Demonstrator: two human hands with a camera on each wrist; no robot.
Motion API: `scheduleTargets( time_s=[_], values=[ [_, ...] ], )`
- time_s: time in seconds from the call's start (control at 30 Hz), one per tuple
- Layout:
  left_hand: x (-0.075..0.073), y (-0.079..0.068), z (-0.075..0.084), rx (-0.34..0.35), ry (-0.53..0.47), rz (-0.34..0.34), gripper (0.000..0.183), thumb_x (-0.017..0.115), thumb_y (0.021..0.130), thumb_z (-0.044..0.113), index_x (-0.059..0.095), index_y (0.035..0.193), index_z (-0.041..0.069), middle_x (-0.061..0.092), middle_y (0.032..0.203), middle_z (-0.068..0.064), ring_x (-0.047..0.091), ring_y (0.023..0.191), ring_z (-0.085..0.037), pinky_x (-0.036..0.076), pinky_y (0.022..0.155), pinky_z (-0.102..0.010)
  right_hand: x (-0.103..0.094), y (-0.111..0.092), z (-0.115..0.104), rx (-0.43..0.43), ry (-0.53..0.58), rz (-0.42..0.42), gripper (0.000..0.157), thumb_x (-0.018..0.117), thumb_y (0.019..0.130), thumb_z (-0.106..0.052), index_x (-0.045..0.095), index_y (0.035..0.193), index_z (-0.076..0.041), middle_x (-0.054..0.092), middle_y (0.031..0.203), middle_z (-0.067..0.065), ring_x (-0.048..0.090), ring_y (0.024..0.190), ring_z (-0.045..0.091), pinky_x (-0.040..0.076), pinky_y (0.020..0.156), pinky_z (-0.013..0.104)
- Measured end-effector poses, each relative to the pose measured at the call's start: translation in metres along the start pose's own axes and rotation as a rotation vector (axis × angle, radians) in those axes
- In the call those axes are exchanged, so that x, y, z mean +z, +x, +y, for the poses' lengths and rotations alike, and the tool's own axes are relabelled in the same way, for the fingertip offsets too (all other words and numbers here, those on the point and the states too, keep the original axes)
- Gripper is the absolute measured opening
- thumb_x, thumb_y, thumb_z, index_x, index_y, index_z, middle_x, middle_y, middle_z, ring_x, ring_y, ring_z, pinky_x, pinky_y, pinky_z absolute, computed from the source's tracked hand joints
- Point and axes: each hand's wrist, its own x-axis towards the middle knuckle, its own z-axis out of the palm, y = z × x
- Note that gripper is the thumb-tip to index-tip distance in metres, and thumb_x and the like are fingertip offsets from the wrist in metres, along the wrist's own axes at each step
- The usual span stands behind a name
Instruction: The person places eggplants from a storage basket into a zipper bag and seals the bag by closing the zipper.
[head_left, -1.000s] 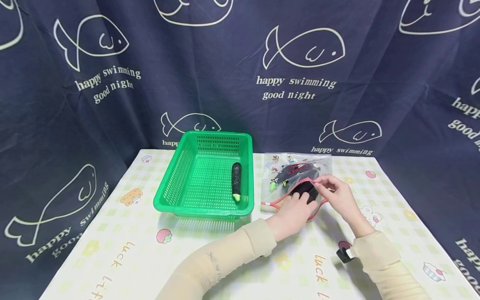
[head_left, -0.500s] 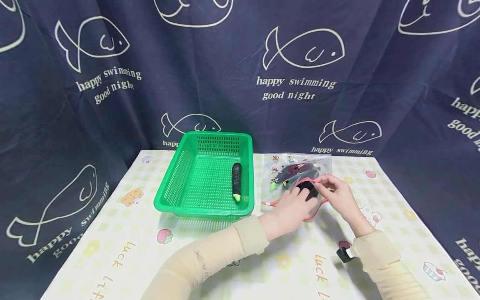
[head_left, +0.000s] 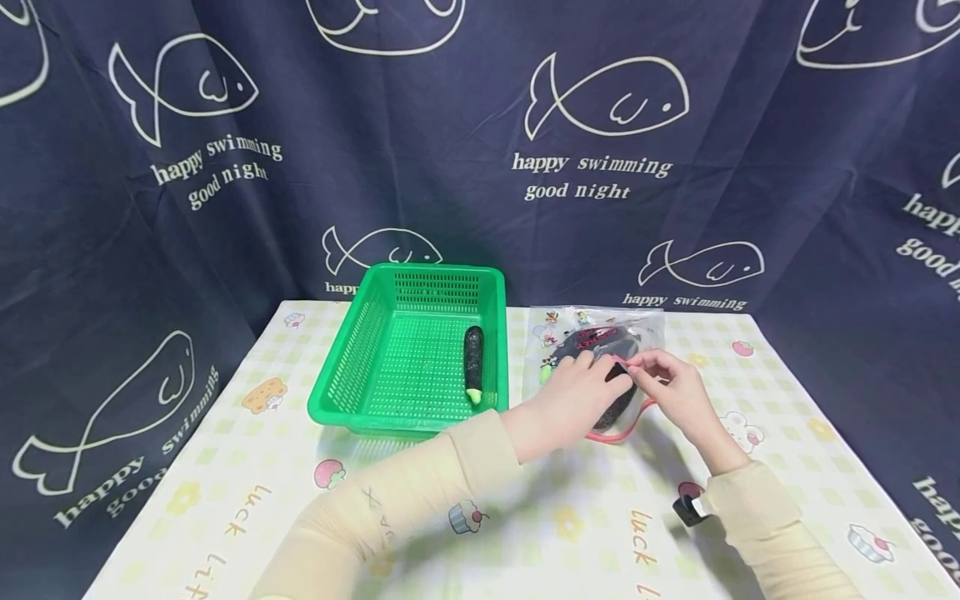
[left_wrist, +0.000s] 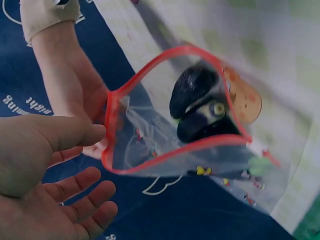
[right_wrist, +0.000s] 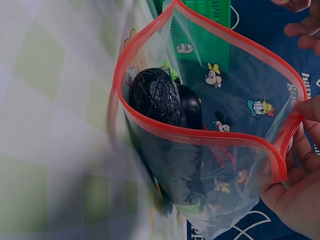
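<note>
A clear zip bag with red edging and cartoon prints lies to the right of the basket, its mouth spread wide. Inside are dark eggplant-like vegetables; one is wrinkled, another smooth. My right hand pinches the bag's red rim at one end of the mouth. Over the bag, close to the right hand, my left hand has its fingers and thumb extended. In the left wrist view the left hand's thumb comes near the red edge, with nothing between thumb and fingers. A white zip slider sits at the mouth's other end.
A green plastic basket stands left of the bag. One long black eggplant with a pale green end lies along its right side. Patterned cloth covers the table; a dark blue fish-print curtain hangs behind.
My left hand has drawn out of the bag's mouth and moved up and left, towards the rim beside the right hand. The right hand keeps its pinch. Basket and eggplant have not moved.
</note>
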Motion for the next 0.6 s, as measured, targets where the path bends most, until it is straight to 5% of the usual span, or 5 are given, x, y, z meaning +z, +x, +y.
scheduleTargets(
  time_s=[0.27,0.43,0.6],
  values=[
    [-0.012,-0.003,-0.017,0.012,0.025,0.038,0.035,0.059,0.090,0.022,0.052,0.125,0.024,0.053,0.114,0.000,0.050,0.093,-0.019,0.044,0.071,-0.028,0.000,0.000,0.001,0.002,0.003,0.003,0.011,0.063,0.085,0.001,0.065,0.095,0.005,0.064,0.081,0.014,0.060,0.071,0.003,0.046,0.063,0.013],
    [-0.017,-0.005,-0.029,0.011,0.017,-0.006,0.043,0.065,0.086,0.025,0.050,0.127,0.024,0.051,0.116,-0.002,0.050,0.101,-0.021,0.046,0.077,-0.032,0.000,0.000,0.001,0.003,0.014,0.003,0.010,0.064,0.085,0.001,0.064,0.094,0.005,0.064,0.079,0.010,0.059,0.070,0.004,0.046,0.062,0.014],
    [-0.017,-0.008,-0.045,0.008,0.075,0.017,0.027,0.059,0.091,0.021,0.053,0.118,0.023,0.054,0.111,-0.001,0.052,0.097,-0.021,0.047,0.075,-0.032,0.000,0.000,0.002,0.008,0.022,0.008,0.010,0.064,0.085,0.001,0.064,0.094,0.005,0.064,0.078,0.007,0.060,0.070,0.003,0.046,0.062,0.015]
  ],
)
